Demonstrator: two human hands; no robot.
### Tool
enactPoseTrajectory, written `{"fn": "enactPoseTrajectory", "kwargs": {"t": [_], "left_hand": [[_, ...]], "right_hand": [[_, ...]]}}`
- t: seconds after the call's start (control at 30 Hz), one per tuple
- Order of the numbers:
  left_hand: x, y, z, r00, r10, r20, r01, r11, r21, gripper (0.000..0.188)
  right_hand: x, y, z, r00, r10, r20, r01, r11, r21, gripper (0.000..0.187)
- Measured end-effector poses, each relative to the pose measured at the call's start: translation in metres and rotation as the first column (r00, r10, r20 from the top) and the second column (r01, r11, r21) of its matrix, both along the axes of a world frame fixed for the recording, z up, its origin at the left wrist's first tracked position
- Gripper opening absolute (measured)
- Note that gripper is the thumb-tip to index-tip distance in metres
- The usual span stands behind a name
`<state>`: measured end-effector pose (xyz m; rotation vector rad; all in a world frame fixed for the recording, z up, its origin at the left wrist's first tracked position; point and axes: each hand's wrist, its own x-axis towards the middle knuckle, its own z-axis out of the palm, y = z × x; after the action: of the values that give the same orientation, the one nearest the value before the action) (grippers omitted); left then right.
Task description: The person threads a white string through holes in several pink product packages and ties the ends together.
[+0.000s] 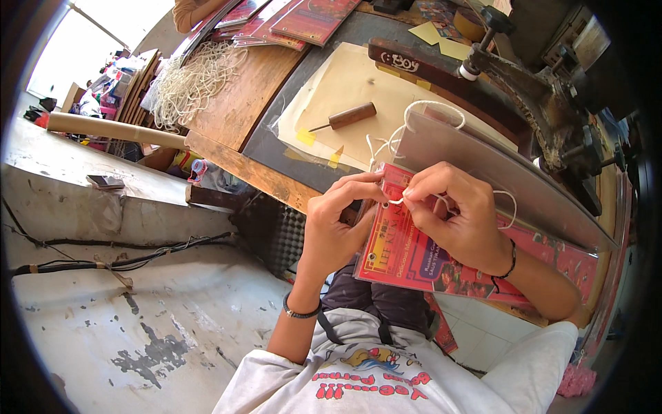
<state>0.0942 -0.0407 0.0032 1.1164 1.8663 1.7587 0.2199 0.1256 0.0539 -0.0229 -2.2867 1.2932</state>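
Observation:
A red printed hanging board (386, 259) with eyelets along its short edge rests tilted at the table's front, close to my body. My left hand (329, 219) grips that edge, with the thumb low on it and the fingertips by an eyelet. Between the thumb and forefinger of my right hand (452, 210) is a white cord (396, 201), pinched close to the eyelet. More of the cord loops (516, 207) out beside my right hand. Behind the board, white cord (436, 103) curls over a grey sheet-like panel (476, 165). My fingers partly hide the eyelet.
A wooden-handled awl (353, 116) lies on pale paper sheets (324, 90) taped to the table. At the left is a heap of white cords (196, 79); red boards (314, 21) are stacked behind. A dark metal press (531, 90) stands right. Someone's arm (193, 14) shows top left.

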Motion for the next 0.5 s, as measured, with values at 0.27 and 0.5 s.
{"fn": "enactPoseTrajectory", "kwargs": {"t": [0.27, 0.5], "left_hand": [[-0.002, -0.002, 0.001, 0.998, -0.012, -0.065, 0.012, 1.0, 0.0, 0.017], [0.001, 0.004, -0.003, 0.999, 0.036, -0.016, -0.034, 0.995, 0.092, 0.021]], "right_hand": [[-0.001, 0.001, -0.004, 0.999, 0.025, -0.019, -0.026, 0.998, -0.065, 0.016], [-0.001, -0.001, 0.002, 1.0, 0.019, -0.004, -0.019, 1.0, 0.004, 0.017]]}}
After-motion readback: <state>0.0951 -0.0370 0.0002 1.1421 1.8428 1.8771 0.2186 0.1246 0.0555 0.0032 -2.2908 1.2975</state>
